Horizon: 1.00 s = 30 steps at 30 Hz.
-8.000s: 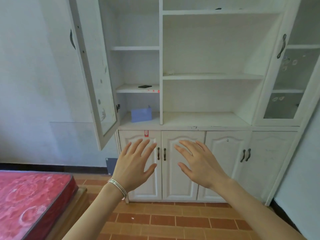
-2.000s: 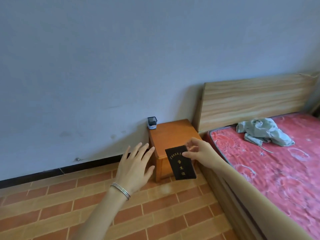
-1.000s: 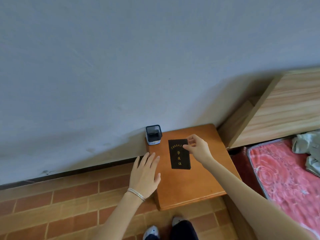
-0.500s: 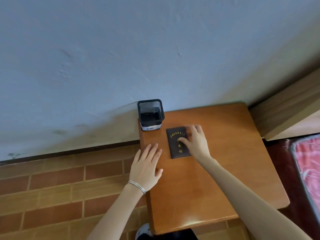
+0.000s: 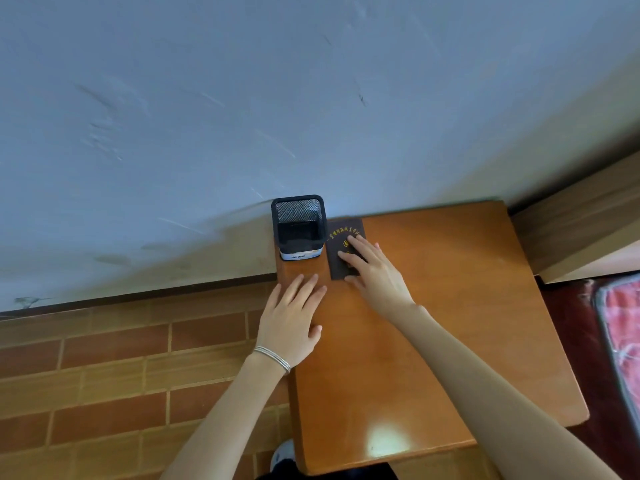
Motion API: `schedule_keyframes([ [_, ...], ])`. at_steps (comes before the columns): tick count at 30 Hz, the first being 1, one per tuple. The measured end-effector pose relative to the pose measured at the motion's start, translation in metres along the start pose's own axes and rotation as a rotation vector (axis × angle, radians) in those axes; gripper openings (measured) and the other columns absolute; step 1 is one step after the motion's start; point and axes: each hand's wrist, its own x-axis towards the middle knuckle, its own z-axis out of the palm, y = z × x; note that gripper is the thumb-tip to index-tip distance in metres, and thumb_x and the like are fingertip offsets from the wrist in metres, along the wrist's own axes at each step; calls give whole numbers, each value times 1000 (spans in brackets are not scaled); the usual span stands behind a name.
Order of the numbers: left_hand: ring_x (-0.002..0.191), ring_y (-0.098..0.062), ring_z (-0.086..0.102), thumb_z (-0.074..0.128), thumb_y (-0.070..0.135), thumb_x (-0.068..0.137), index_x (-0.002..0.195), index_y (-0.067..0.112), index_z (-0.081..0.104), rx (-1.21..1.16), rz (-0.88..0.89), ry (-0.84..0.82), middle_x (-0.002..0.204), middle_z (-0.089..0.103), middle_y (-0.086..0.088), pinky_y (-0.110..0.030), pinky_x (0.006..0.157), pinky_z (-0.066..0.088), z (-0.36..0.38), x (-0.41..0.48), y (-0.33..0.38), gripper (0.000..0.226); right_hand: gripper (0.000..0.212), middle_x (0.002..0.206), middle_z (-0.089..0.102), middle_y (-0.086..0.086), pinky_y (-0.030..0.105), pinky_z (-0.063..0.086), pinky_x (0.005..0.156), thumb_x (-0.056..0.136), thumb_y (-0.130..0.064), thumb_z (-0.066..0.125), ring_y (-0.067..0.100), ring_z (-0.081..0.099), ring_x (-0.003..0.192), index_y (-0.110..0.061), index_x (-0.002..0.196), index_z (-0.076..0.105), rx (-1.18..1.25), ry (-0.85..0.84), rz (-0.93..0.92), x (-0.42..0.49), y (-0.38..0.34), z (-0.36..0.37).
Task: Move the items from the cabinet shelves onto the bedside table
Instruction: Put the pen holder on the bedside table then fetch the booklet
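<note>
— Under the fingers (image 5: 358,245) of the right hand (image 5: 374,268), what is entered?
— Item 1: dark booklet (image 5: 343,226), gold lettering, lying flat on the bedside table (image 5: 450,323). Fingers straight, laid flat on its cover, gripping nothing. Just left of them, close beside the booklet's edge: black mesh pen holder (image 5: 299,226), upright, at the table's far left corner.
— And the left hand (image 5: 289,320)?
— Item 2: palm down, fingers (image 5: 304,289) straight and close together, holding nothing, tips pointing toward the pen holder, near it but apart. Whether they rest on the table I cannot tell. Thin bracelets (image 5: 273,356) at the wrist; brick floor (image 5: 104,375) left of that hand
</note>
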Motion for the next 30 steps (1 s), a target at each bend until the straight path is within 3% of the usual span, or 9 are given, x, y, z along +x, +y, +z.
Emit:
schedule_keyframes([
  [3, 126, -26, 49, 84, 38, 59, 126, 19, 58, -7, -7, 12, 137, 52, -5, -48, 98, 41, 1, 2, 0, 74, 47, 141, 45, 13, 39, 18, 111, 77, -3, 72, 29, 34, 135, -7, 121, 59, 12, 1, -12, 10, -3, 1],
  [10, 127, -27, 48, 83, 37, 61, 127, 19, 58, -23, -12, 10, 138, 51, -6, -49, 97, 42, -1, 4, 1, 73, 47, 140, 46, 12, 41, 23, 110, 76, -4, 73, 29, 35, 135, -9, 121, 60, -3, 3, -6, 10, -2, 3],
  [15, 144, -21, 11, 52, 43, 91, 149, 24, 20, 24, 5, -111, 158, 10, 0, -41, 115, 15, -32, -2, 11, 68, 52, 148, 36, 10, 42, 14, 116, 84, -11, 67, 25, 25, 140, -11, 133, 50, 37, -74, 26, 4, -11, -33],
  [17, 142, -23, 22, 52, 41, 92, 147, 23, 27, 5, 14, -87, 157, 18, -3, -39, 112, 22, -61, -5, 19, 64, 47, 149, 34, 6, 39, 17, 114, 90, -13, 60, 24, 25, 139, -15, 135, 47, 49, -47, 98, -7, -20, -70],
  [21, 124, -24, 48, 61, 37, 85, 131, 18, 53, 0, 121, 2, 137, 52, -6, -41, 103, 38, -143, 8, 49, 51, 45, 144, 41, 8, 36, 23, 111, 92, -19, 58, 26, 35, 134, -16, 135, 48, -48, 1, 180, -49, -35, -166],
  [25, 117, -26, 55, 61, 39, 83, 122, 16, 61, 25, 321, 117, 127, 60, -6, -48, 100, 40, -237, 27, 107, 46, 50, 133, 54, 11, 47, 29, 109, 85, -26, 67, 26, 47, 126, -15, 131, 52, -208, 46, 267, -111, -44, -266],
  [30, 115, -30, 57, 40, 49, 84, 117, 16, 66, 33, 657, 221, 121, 64, -8, -57, 96, 43, -327, -1, 203, 52, 49, 133, 54, 9, 48, 31, 108, 91, -44, 45, 25, 45, 128, -17, 132, 51, -310, 229, 483, -227, -81, -375],
])
